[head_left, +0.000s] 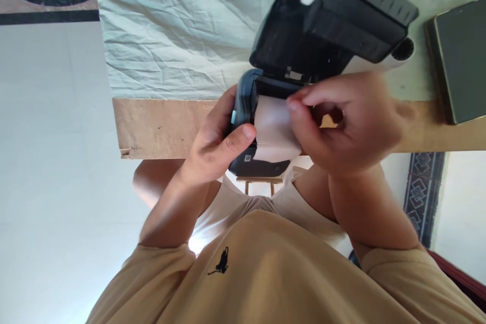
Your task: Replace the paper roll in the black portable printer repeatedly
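A small dark thermal printer (261, 168) with its black lid (296, 35) swung up sits at the table's front edge. White paper (275, 129) lies in its open bay, its front end reaching over the front rim. My left hand (220, 144) is closed around the printer's left side, thumb on top beside the paper. At the bay's right side, my right hand (341, 121) has thumb and forefinger pinched at the paper's upper right edge. The bay's right side is hidden behind this hand.
A white roll with a black end (402, 49) lies partly hidden behind the lid. On the right, a dark flat box-like object (461, 61) rests on the table. Pale green cloth (170, 30) covers the table up to a bare wooden edge (163, 126). A wooden stool (259, 180) shows below.
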The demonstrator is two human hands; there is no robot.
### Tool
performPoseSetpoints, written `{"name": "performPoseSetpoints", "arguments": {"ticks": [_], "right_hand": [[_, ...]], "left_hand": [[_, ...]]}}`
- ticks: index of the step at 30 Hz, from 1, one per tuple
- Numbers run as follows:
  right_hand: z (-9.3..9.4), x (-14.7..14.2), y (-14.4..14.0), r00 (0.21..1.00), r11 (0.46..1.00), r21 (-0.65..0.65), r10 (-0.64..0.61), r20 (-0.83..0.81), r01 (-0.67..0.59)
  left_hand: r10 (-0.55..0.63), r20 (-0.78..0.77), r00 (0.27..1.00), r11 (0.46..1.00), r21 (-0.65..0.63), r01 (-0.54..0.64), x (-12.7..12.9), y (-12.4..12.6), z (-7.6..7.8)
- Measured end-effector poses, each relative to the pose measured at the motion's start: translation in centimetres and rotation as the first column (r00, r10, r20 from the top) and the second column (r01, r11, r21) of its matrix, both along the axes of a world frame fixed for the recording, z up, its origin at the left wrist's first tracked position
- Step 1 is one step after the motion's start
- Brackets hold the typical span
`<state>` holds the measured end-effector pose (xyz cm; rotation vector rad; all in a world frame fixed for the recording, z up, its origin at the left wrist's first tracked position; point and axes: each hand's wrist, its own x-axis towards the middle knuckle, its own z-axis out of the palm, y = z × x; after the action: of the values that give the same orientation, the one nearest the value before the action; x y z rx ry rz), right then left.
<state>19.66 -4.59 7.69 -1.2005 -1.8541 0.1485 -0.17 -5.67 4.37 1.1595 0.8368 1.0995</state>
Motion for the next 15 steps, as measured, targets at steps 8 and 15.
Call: {"name": "performPoseSetpoints", "arguments": {"ticks": [8,15], "right_hand": [[1.7,0.7,-0.9,0.907,0.975,-0.202,0.169,0.385,-0.095],[2.9,2.1,-1.9,0.964,0.888,-0.38,0.26,-0.054,-0.261]], "left_hand": [[-0.069,-0.038,0.997,0.992,0.104,0.073,-0.5,0.0,-0.8],[-0.068,0.037,0.997,0.993,0.095,0.065,-0.4,0.0,-1.0]]}}
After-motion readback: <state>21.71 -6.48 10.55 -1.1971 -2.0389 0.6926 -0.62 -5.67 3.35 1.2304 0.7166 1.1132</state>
